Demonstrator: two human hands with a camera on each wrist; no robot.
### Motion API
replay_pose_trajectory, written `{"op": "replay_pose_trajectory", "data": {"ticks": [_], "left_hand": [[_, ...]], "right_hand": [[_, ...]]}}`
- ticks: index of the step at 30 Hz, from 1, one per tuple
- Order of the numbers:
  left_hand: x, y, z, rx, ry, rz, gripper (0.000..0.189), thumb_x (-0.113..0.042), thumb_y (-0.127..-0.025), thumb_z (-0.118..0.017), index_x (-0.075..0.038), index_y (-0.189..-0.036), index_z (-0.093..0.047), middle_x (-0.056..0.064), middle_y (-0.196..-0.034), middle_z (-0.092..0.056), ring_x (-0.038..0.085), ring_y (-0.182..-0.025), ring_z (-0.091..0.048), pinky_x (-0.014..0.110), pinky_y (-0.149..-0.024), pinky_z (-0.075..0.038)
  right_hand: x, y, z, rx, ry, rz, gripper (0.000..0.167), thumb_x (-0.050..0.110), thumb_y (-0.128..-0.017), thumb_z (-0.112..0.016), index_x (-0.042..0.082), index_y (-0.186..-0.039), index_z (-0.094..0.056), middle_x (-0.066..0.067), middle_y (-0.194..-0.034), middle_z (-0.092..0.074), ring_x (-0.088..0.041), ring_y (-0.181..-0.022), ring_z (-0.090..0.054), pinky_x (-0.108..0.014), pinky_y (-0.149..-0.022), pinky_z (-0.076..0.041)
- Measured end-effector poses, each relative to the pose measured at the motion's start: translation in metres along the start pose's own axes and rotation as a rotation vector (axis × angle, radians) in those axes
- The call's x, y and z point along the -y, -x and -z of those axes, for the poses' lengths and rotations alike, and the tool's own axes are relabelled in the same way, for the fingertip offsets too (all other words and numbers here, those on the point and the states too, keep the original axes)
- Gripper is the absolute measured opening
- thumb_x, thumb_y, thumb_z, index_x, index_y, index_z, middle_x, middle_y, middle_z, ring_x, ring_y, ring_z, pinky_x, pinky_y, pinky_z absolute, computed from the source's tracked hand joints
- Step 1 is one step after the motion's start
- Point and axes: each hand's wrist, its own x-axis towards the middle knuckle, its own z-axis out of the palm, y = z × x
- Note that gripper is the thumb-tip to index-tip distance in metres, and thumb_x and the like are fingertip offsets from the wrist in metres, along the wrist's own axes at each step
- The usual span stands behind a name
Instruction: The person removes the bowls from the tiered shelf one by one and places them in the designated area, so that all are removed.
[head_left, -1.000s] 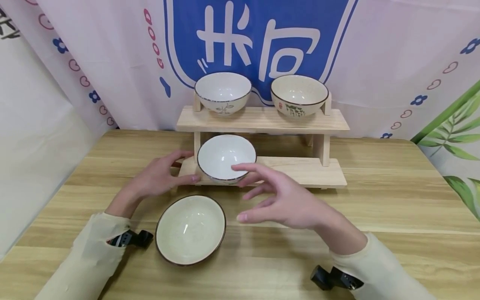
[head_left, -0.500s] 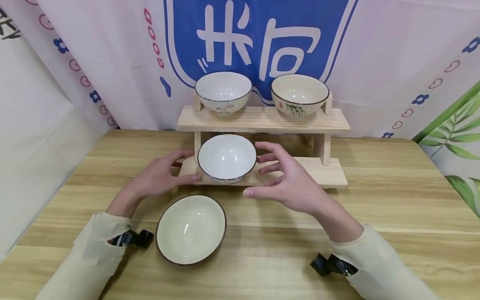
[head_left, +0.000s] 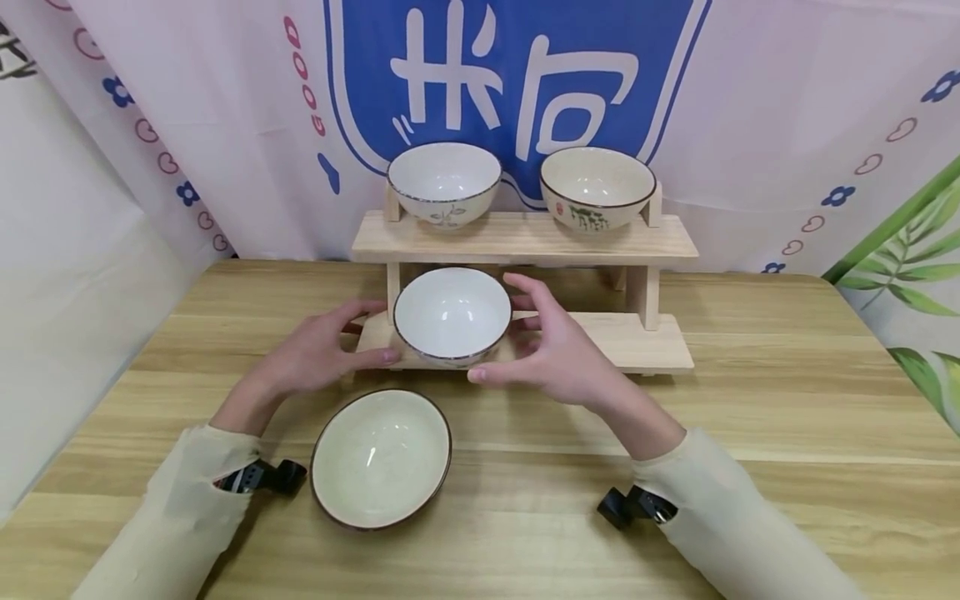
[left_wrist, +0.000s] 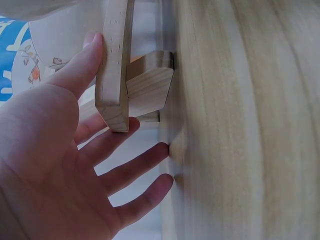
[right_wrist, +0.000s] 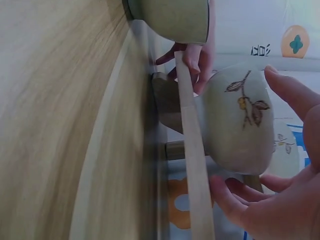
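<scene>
On the lower board of a two-tier wooden stand (head_left: 630, 343) sits a white bowl (head_left: 453, 312) with a dark rim, at the left end. My right hand (head_left: 562, 354) holds it from the right, thumb at the front and fingers curved along the far side. In the right wrist view the bowl's outside (right_wrist: 240, 120) bears a painted twig. My left hand (head_left: 318, 350) grips the left end of that lower board, thumb on top, as the left wrist view shows on the board's end (left_wrist: 114, 85). A larger cream bowl (head_left: 381, 458) stands on the table in front.
Two more bowls, a white one (head_left: 446, 185) and a cream one (head_left: 597, 189), stand on the upper board (head_left: 525, 237). Behind is a printed curtain (head_left: 750, 125). The wood-grain table (head_left: 787, 400) extends on both sides.
My right hand has moved from in front of the white bowl out to its right side, then closed in around it. The left hand and the bowls keep their places.
</scene>
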Motion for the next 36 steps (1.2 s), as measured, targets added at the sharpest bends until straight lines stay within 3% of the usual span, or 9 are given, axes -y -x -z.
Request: {"op": "replay_pose_trajectory", "data": {"ticks": [7, 15, 24, 36], "left_hand": [[-0.001, 0.0, 0.0, -0.005, -0.004, -0.005, 0.085, -0.059, -0.093, -0.076, -0.017, -0.159, -0.043, 0.023, -0.156, -0.056, 0.047, -0.141, -0.056, 0.067, -0.114, -0.047], [-0.001, 0.001, 0.0, -0.001, 0.0, 0.001, 0.087, -0.062, -0.092, -0.076, -0.017, -0.159, -0.043, 0.022, -0.156, -0.056, 0.046, -0.141, -0.056, 0.067, -0.113, -0.047], [-0.001, -0.001, -0.001, -0.005, -0.006, -0.005, 0.086, -0.063, -0.092, -0.075, -0.019, -0.159, -0.044, 0.021, -0.155, -0.056, 0.045, -0.141, -0.056, 0.067, -0.113, -0.047], [0.0, 0.0, 0.0, -0.007, -0.01, 0.001, 0.086, -0.063, -0.092, -0.075, -0.019, -0.159, -0.044, 0.022, -0.155, -0.057, 0.046, -0.141, -0.057, 0.067, -0.113, -0.047]], "right_hand": [[-0.005, -0.012, -0.01, -0.003, -0.041, 0.029, 0.121, 0.021, -0.073, -0.099, 0.019, -0.167, -0.022, -0.009, -0.153, -0.049, -0.03, -0.138, -0.053, -0.049, -0.118, -0.047], [-0.007, -0.021, -0.019, -0.016, -0.071, 0.033, 0.129, 0.023, -0.071, -0.101, 0.017, -0.167, -0.016, -0.006, -0.159, -0.044, -0.023, -0.142, -0.054, -0.046, -0.126, -0.038], [-0.004, -0.027, -0.028, -0.05, -0.065, 0.016, 0.136, 0.024, -0.065, -0.104, 0.018, -0.166, -0.014, -0.005, -0.154, -0.049, -0.025, -0.136, -0.058, -0.045, -0.12, -0.046], [-0.002, -0.028, -0.038, -0.096, -0.091, 0.026, 0.139, 0.019, -0.061, -0.106, 0.018, -0.167, -0.015, -0.004, -0.154, -0.049, -0.027, -0.135, -0.058, -0.045, -0.119, -0.046]]}}
